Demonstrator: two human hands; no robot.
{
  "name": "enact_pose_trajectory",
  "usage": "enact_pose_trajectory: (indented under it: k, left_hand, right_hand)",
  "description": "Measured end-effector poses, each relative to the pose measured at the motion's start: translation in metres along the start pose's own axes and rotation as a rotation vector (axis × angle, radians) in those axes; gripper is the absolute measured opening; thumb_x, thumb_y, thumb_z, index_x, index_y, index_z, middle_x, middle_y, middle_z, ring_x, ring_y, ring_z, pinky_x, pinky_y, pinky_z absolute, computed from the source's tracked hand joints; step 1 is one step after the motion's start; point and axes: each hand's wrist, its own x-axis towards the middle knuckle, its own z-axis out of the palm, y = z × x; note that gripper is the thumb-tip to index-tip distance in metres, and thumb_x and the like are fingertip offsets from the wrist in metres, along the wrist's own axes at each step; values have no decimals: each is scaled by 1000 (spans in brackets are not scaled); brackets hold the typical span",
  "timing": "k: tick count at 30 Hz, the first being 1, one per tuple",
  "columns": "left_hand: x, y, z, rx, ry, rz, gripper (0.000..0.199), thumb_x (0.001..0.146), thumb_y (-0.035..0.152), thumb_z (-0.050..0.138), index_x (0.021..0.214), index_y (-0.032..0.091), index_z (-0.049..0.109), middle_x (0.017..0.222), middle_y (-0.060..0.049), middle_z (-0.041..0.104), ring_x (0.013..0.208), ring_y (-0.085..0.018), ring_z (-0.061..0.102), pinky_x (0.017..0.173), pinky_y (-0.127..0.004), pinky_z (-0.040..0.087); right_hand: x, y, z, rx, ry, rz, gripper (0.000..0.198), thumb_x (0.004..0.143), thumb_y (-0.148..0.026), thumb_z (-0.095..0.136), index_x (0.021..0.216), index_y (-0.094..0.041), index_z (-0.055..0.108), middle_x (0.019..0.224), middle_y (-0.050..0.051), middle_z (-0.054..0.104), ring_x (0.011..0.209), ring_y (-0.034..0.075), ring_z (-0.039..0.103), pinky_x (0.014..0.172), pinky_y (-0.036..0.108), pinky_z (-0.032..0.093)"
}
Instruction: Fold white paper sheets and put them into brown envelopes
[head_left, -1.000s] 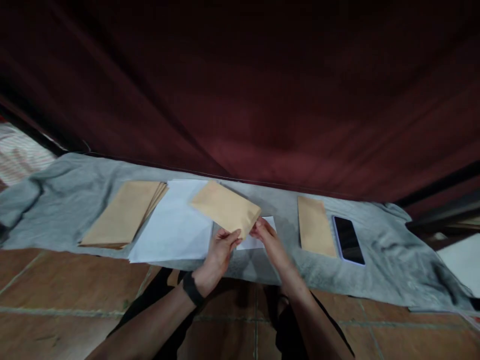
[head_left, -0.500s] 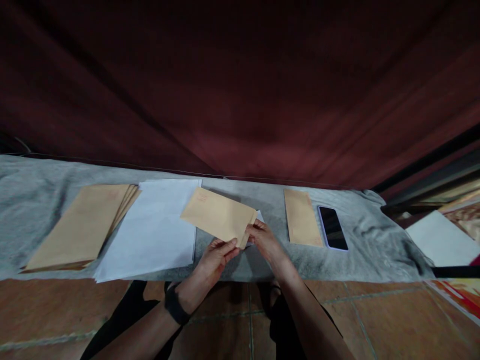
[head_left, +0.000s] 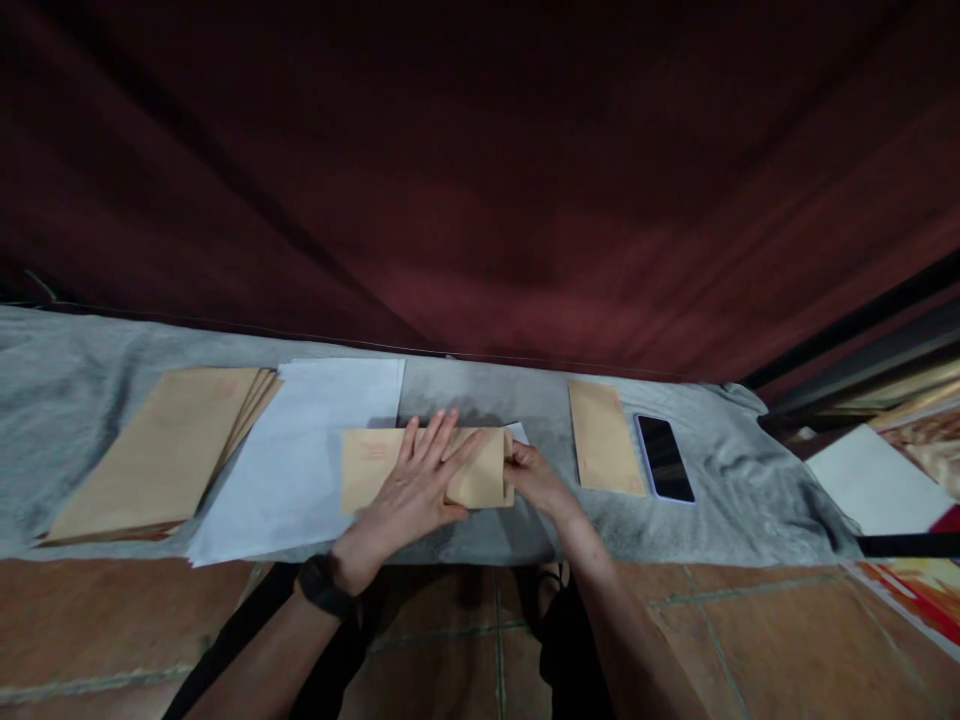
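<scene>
A brown paper envelope (head_left: 371, 465) with faint red print lies crosswise before me, its left part over white sheets. My left hand (head_left: 424, 480) rests flat on it with fingers spread. My right hand (head_left: 536, 475) is closed at the envelope's right end, where the flap is; its fingertips are partly hidden there. A white folded paper (head_left: 517, 432) shows from behind that end, mostly covered. Left of the envelope lies the stack of white paper sheets (head_left: 300, 460).
A fanned pile of brown envelopes (head_left: 150, 450) lies at the far left of the grey cloth (head_left: 750, 470). To the right are a single brown envelope (head_left: 606, 438) and a phone (head_left: 666, 458). A dark red curtain (head_left: 480, 200) hangs behind.
The envelope has come down from a tilted hold to lie level on the surface. My left hand has let go of its edge and spread flat on top. My right hand stays at the flap end.
</scene>
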Motion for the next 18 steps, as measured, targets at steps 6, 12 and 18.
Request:
enact_pose_trajectory:
  k: [6,12,18]
  left_hand:
    - [-4,-15,5,114,-111,10,119,66,46,87,165,27,24,169,-18,30,159,-41,18,126,-66,5]
    - [-5,-23,2,71,-145,-13,121,68,48,85,166,25,18,170,-20,26,157,-41,23,126,-65,10]
    - [-4,-25,4,76,-94,27,118,70,50,83,166,23,20,158,-21,44,150,-40,35,126,-65,9]
  right_hand:
    - [-2,-3,-3,-36,-48,6,18,73,-30,69,89,-25,75,81,-5,77,79,20,71,79,33,57]
    - [-4,-6,-6,-34,-40,4,19,71,-25,67,89,-26,74,86,-3,78,83,21,73,84,36,57]
    - [-5,0,-7,-48,-24,23,23,73,-28,65,95,-28,74,85,-2,77,80,22,71,77,36,57]
